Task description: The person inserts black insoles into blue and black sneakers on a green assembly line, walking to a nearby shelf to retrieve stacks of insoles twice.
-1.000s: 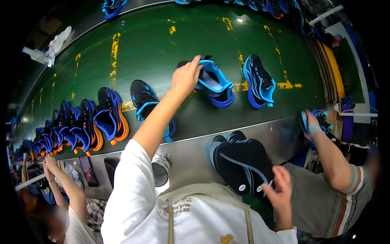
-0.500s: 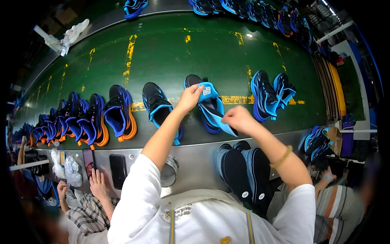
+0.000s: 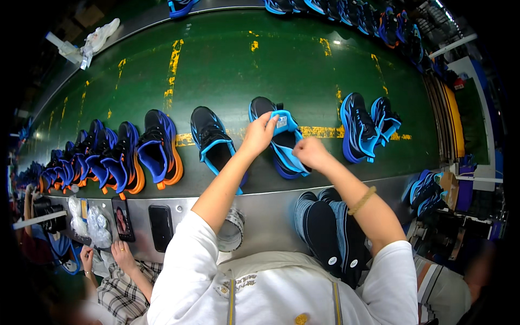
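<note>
On the green conveyor in front of me lies a black sneaker (image 3: pixel 262 108) with bright blue lining, its toe pointing away. My left hand (image 3: pixel 259 135) pinches its tongue and pulls it up, so that a small label on the lining shows. At the heel end of the opening, my right hand (image 3: pixel 311 154) is closed on the end of a blue and black insole (image 3: pixel 291 158), most of which is down inside the shoe. The right fingertips are partly hidden. A matching blue-lined sneaker (image 3: pixel 210 132) lies just left of my left forearm; another pair (image 3: pixel 359 127) is to the right.
Orange-soled sneakers (image 3: pixel 157 149) line the belt at left. On the metal ledge lie a black phone (image 3: pixel 160 227), a tape roll (image 3: pixel 231 230) and a stack of black insoles (image 3: pixel 319 227). A co-worker's hand (image 3: pixel 124 257) is at lower left. More shoes (image 3: pixel 346 13) stand across the belt.
The insole has gone deeper into the shoe; its end no longer sticks out past the heel. My right hand has moved slightly left, while my left hand keeps the tongue.
</note>
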Available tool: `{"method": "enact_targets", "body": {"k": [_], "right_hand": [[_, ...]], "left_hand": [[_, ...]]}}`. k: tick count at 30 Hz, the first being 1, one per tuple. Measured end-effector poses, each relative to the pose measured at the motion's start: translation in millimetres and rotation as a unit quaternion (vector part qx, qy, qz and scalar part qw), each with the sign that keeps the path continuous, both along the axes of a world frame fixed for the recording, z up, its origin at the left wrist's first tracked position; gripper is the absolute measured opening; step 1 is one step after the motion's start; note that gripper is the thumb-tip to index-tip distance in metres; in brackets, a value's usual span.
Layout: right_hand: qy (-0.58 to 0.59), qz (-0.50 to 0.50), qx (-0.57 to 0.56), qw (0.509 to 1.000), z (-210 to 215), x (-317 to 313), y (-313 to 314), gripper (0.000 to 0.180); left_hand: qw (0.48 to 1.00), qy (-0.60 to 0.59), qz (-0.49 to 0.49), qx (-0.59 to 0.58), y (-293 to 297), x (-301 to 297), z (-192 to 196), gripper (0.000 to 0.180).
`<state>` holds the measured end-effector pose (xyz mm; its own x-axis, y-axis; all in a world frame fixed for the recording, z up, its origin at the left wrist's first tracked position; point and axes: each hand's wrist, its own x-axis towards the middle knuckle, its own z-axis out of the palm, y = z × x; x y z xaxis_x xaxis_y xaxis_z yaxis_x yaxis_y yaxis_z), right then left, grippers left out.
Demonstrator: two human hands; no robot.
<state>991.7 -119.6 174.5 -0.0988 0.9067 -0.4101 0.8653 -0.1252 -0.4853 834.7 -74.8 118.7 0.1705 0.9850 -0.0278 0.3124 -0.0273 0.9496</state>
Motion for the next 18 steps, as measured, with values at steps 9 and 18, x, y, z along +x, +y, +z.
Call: {"method": "enact_targets", "body": {"k": [9, 18], "right_hand": [[-0.146, 0.080, 0.077, 0.983, 18.0, -29.4, -13.1, 0.030], [-0.204, 0.241, -0.039, 0.948, 8.5, -36.4, 9.4, 0.017]], "left_hand": [[0.986, 0.163, -0.040, 0.011, -6.9, -1.4, 31.8, 0.046], [0.994, 0.110, -0.012, 0.009, -4.3, -0.4, 6.6, 0.047]]}}
